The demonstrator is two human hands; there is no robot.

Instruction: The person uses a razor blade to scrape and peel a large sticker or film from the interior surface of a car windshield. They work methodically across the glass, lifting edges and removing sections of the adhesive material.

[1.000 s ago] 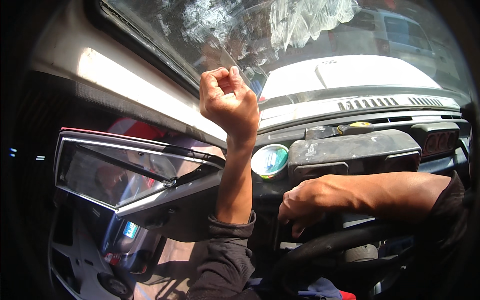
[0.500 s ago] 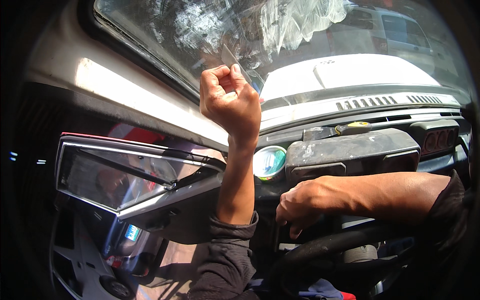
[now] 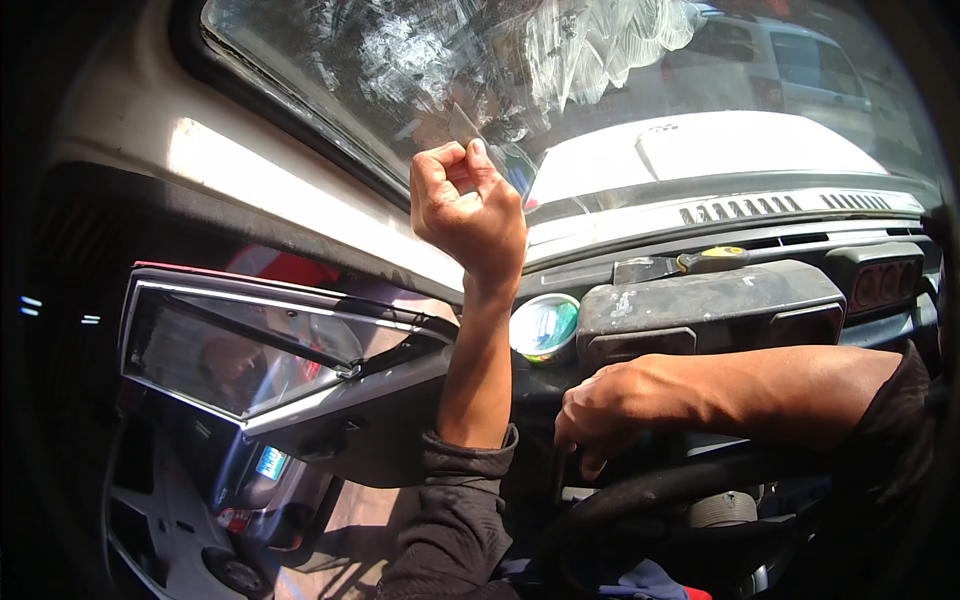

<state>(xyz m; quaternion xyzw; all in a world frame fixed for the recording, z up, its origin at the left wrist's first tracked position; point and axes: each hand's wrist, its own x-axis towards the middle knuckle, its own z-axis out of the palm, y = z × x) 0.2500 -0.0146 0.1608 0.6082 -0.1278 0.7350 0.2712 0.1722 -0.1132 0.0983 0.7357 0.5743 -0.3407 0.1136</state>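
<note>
My left hand (image 3: pixel 467 212) is raised to the windshield (image 3: pixel 350 85), pinching a thin flat scraper blade (image 3: pixel 462 122) between thumb and bent fingers. The blade points up at the glass close to its lower left corner; whether its edge touches is hard to see. White streaky residue (image 3: pixel 600 50) covers part of the glass above. Lower down, my right hand (image 3: pixel 600 408) is closed with its fingers curled downward, between the instrument housing (image 3: pixel 710 305) and the steering wheel (image 3: pixel 650 495). Whatever those fingers hold, if anything, is hidden.
A round tub (image 3: pixel 545 326) with a pale lid sits on the dashboard beside my left forearm. Behind the instrument housing lies a putty knife (image 3: pixel 712 260) with a yellow and black handle. At left, a vehicle door (image 3: pixel 340 415) stands open, with parked cars (image 3: pixel 180 530) beyond.
The whole view has shifted slightly, so things sit a little lower and to the right. The blade now appears tilted more, while both hands keep their grips.
</note>
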